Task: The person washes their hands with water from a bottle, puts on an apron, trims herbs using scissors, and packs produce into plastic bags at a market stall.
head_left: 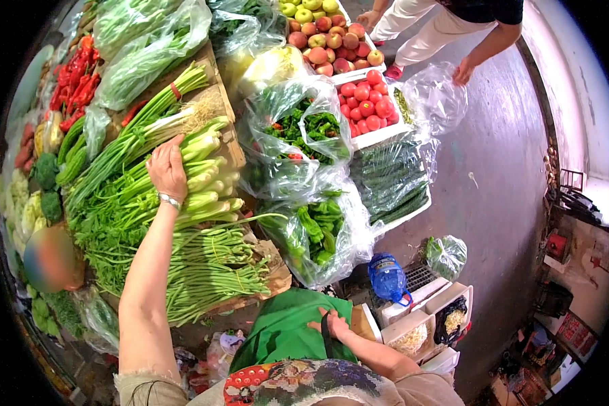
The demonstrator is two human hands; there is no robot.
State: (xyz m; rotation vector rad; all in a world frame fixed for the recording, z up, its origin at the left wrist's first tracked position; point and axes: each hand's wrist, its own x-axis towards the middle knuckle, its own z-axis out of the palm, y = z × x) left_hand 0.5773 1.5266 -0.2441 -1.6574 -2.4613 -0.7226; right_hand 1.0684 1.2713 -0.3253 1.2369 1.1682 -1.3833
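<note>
My left hand (pixel 167 169) rests on the celery (pixel 199 177), its fingers bent over the stalks; whether they grip any stalk I cannot make out. Beyond it lie spring onions (pixel 142 128) tied with a red band. Long green beans (pixel 213 271) are piled on the near side of the celery. Low in front of my body, my right hand (pixel 330 325) is at the black strap of a green bag (pixel 284 321), with the strap passing between its fingers.
Plastic bags of green peppers (pixel 321 227) stand right of the stall. Beyond are boxes of cucumbers (pixel 392 179), tomatoes (pixel 367 101) and peaches (pixel 331 44). A blue water bottle (pixel 388 277) is near white bins (pixel 413 331). Another person (pixel 446 27) holds a clear bag (pixel 434 98) at the top right.
</note>
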